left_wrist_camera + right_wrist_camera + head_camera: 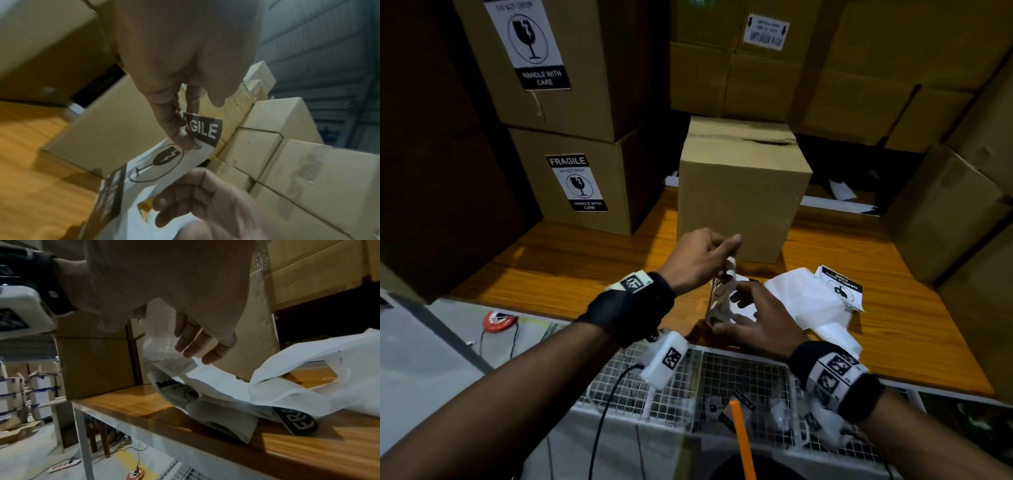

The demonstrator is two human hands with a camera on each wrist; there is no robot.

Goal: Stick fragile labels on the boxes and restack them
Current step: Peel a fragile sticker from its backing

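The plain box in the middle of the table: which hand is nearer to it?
Left. The left hand pinches the label just before the plain box; the right hand holds the label's lower end, closer to the person.

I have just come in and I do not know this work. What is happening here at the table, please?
A person is getting a fragile label ready. The left hand pinches its top edge, and the right hand holds the lower part, just above the wooden table. It looks like peeling, but that is unclear. A plain box stands right behind, with no label on the sides that show. Two stacked boxes on the left already carry labels. Loose white sheets lie on the table to the right.
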